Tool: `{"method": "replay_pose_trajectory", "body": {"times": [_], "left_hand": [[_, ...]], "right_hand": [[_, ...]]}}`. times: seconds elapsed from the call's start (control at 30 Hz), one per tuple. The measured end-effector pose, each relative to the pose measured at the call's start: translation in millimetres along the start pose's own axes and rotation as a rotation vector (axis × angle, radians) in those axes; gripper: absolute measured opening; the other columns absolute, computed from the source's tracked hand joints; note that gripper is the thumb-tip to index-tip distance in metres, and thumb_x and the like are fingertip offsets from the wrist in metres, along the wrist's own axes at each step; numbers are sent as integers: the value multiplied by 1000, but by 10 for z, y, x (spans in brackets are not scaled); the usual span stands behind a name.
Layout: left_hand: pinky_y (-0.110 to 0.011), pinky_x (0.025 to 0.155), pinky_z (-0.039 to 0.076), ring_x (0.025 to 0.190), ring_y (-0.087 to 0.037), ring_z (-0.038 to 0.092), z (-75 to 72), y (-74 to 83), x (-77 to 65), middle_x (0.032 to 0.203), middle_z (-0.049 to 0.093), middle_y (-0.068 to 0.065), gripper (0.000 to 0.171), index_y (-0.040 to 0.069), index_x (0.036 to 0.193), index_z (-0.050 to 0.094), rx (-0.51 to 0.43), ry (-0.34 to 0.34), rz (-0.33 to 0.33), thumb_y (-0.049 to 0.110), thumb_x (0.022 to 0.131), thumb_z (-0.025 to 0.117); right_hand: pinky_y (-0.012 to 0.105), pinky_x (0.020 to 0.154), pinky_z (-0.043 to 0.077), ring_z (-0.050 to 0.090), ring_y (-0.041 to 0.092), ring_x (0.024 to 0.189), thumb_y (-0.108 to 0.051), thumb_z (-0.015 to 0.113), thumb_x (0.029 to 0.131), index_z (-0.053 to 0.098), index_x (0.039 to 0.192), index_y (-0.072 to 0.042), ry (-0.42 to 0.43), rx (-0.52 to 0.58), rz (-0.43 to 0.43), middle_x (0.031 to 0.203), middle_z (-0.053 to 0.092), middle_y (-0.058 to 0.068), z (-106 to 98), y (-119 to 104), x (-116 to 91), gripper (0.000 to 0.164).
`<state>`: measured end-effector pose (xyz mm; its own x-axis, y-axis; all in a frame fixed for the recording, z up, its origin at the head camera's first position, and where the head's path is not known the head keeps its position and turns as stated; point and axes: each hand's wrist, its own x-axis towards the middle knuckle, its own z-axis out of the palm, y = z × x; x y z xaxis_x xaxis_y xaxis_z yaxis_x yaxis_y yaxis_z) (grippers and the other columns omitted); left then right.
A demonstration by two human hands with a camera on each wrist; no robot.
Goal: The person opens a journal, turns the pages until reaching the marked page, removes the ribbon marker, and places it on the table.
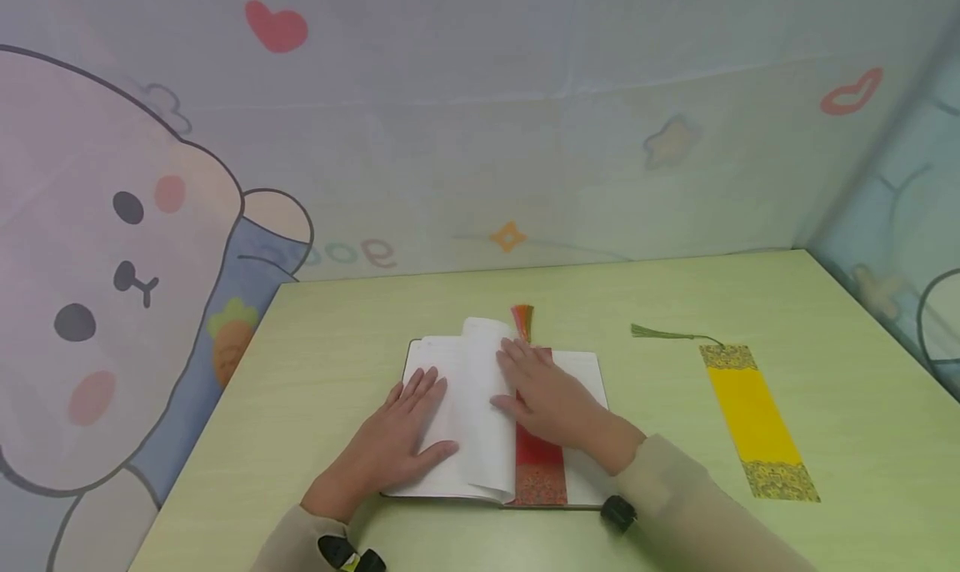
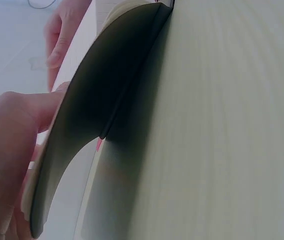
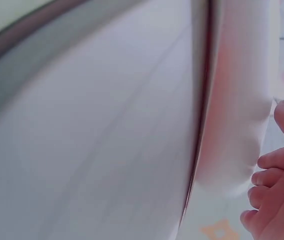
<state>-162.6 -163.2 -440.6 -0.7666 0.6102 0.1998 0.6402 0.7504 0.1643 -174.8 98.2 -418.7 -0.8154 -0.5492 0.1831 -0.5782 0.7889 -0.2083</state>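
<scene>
An open notebook (image 1: 588, 372) lies on the table, a loose leaf (image 1: 486, 439) curving up near its middle. My left hand (image 1: 390, 439) rests on the left page with fingers spread and fairly straight. From low down in the left wrist view, the dark cover (image 2: 107, 75) bows upward at that side. My right hand (image 1: 551, 397) lies across the loose leaf, fingertips touching it. Between the leaf and the right page is a red bookmark (image 1: 540, 472), partly hidden by this hand and the leaf; its tassel (image 1: 523, 323) sticks out past the top edge.
To the right of the notebook lies a yellow bookmark (image 1: 757, 413) with patterned ends and a green tassel (image 1: 667, 333). The pale green table (image 1: 300, 338) meets a cartoon-printed cloth (image 1: 480, 138) at its back edge.
</scene>
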Motion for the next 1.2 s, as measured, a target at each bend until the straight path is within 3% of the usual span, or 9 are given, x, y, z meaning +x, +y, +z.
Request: {"method": "replay_pose_trajectory", "body": {"times": [0.23, 0.53, 0.73, 0.93, 1.07, 1.2], "left_hand": [[-48, 110, 20, 140, -30, 12, -24, -28, -30, 153, 15, -16, 79, 5, 148, 22, -1, 19, 64, 53, 90, 48], [-52, 110, 18, 140, -33, 9, -30, -49, -61, 153, 14, -14, 65, 14, 149, 22, -37, -8, 149, 35, 93, 47], [-49, 111, 16, 141, -28, 8, -38, -37, -97, 153, 15, -11, 57, 14, 148, 25, -41, -57, 103, 29, 96, 42], [-46, 112, 16, 141, -27, 10, -41, -28, -106, 153, 18, -10, 64, 8, 146, 29, -30, -58, 47, 46, 96, 41], [-42, 113, 14, 141, -24, 9, -37, -23, -103, 153, 19, -8, 73, 6, 145, 31, -25, -66, 23, 56, 93, 41], [-41, 112, 16, 140, -25, 13, -31, -23, -102, 152, 22, -10, 76, 2, 142, 36, -26, -48, 20, 57, 91, 45]], "right_hand": [[45, 110, 21, 25, 29, 136, -40, 53, 93, 34, 143, -2, 32, 70, 61, 148, 30, 16, -56, 210, -150, 66], [48, 109, 24, 25, 35, 135, -40, 51, 93, 32, 142, 2, -15, 94, 190, 148, 29, 19, -145, 407, -361, 67], [49, 106, 28, 32, 35, 132, -38, 51, 94, 37, 140, 2, -27, 81, 241, 144, 35, 19, -99, 539, -491, 63], [49, 95, 42, 50, 35, 118, -35, 53, 93, 48, 133, 0, -31, 150, 310, 130, 53, 17, -134, 581, -587, 53], [46, 87, 48, 57, 33, 109, -29, 57, 92, 56, 125, 1, 30, 180, 344, 121, 60, 17, -131, 573, -596, 45], [43, 82, 51, 61, 31, 99, -22, 60, 91, 62, 117, 1, 134, 301, 424, 111, 65, 15, -117, 545, -582, 35]]}}
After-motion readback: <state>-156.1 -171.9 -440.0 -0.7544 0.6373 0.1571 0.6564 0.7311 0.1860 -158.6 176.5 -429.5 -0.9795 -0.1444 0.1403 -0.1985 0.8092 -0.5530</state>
